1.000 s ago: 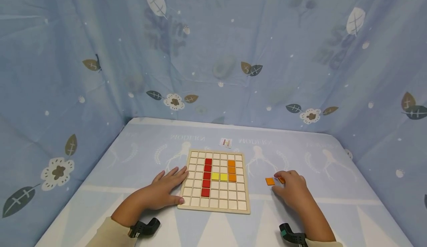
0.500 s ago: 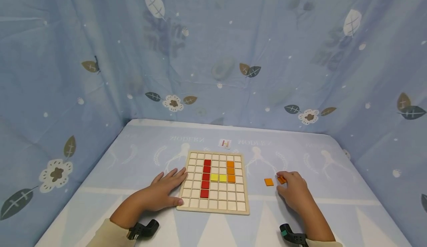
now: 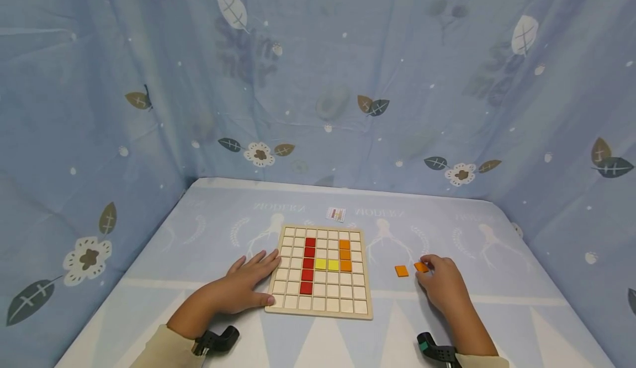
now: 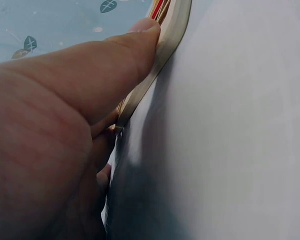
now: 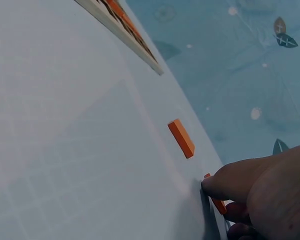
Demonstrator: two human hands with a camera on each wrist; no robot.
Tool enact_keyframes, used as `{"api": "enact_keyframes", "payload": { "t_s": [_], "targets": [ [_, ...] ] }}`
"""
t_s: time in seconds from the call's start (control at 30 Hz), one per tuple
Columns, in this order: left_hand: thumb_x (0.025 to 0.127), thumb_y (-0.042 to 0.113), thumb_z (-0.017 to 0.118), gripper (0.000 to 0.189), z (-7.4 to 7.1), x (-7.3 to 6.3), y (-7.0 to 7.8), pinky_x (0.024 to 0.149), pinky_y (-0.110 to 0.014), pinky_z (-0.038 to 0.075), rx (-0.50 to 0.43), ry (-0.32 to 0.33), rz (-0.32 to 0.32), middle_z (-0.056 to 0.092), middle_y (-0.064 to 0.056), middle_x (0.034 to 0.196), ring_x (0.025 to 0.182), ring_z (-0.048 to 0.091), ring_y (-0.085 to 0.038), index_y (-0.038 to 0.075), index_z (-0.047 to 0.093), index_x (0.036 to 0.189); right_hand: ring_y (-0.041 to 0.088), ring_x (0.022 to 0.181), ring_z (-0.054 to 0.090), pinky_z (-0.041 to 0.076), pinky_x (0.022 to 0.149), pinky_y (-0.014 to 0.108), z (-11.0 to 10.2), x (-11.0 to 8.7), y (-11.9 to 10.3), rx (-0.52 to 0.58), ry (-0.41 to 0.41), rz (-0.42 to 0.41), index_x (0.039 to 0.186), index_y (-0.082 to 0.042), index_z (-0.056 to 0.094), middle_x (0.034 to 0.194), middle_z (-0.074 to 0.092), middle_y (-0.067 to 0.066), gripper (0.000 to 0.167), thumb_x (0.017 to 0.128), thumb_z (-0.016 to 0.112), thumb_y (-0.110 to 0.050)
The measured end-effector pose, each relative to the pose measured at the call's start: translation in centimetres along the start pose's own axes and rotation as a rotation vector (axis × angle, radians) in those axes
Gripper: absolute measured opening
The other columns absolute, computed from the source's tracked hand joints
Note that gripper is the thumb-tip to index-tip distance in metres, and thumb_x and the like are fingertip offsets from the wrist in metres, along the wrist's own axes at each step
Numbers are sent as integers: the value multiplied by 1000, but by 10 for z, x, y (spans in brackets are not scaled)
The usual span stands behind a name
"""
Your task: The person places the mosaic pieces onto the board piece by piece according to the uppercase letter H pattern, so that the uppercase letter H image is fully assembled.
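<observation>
A pale wooden grid board [image 3: 318, 315] lies flat on the table. It bears a column of several red tiles [image 3: 308, 263], two yellow tiles [image 3: 327, 264] and a column of three orange tiles [image 3: 345, 255]. My left hand [image 3: 240, 285] lies with spread fingers along the board's left edge, fingertips and thumb [image 4: 140, 35] touching the rim. To the board's right, my right hand [image 3: 443, 282] pinches an orange tile [image 3: 420, 267] between thumb and fingers, low over the table. Another orange tile [image 5: 181, 139] lies flat just left of it.
Behind the board lies a small card [image 3: 336, 213] printed with a coloured grid pattern. A patterned blue cloth [image 3: 318, 81] hangs around the back and sides of the table [image 3: 223, 200]. Each wrist wears a black camera mount [image 3: 218, 339].
My right hand has shifted slightly right, away from the loose orange tile, and the tile at its fingertips now shows more plainly. The left hand and board stay put.
</observation>
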State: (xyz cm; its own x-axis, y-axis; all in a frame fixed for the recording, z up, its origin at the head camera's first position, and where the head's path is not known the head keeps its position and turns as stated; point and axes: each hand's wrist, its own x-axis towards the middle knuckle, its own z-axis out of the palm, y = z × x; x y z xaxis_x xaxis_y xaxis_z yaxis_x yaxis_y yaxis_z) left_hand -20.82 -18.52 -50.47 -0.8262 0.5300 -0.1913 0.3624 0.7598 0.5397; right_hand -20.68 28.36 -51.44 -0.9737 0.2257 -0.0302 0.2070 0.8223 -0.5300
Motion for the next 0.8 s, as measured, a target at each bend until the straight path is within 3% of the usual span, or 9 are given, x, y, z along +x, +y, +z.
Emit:
{"api": "enact_keyframes", "payload": {
  "t_s": [0.2, 0.6, 0.8],
  "targets": [
    [93, 54, 73, 96, 0, 0, 0, 124, -69, -4, -6, -1, 2, 17, 0, 176, 164, 5, -36, 21, 24, 169, 39, 112, 59, 49, 106, 61, 2, 2, 2, 9, 6, 3, 137, 3, 62, 126, 61, 27, 42, 99, 69, -14],
    [94, 54, 73, 96, 1, 1, 2, 124, -69, -4, -5, 1, 10, 17, 0, 176, 164, 6, -36, 21, 24, 169, 42, 117, 59, 47, 108, 63, 2, 4, 6, 7, 7, 21, 138, 4, 63, 129, 62, 29, 43, 99, 69, -14],
    [93, 54, 74, 96, 0, 1, 2, 124, -69, -4, -10, -3, -2, 16, 2, 176, 164, 5, -35, 21, 24, 169, 40, 114, 58, 50, 106, 62, 0, 1, -2, 65, 16, 9, 134, 2, 65, 128, 62, 27, 41, 96, 70, -12]
  ]
}}
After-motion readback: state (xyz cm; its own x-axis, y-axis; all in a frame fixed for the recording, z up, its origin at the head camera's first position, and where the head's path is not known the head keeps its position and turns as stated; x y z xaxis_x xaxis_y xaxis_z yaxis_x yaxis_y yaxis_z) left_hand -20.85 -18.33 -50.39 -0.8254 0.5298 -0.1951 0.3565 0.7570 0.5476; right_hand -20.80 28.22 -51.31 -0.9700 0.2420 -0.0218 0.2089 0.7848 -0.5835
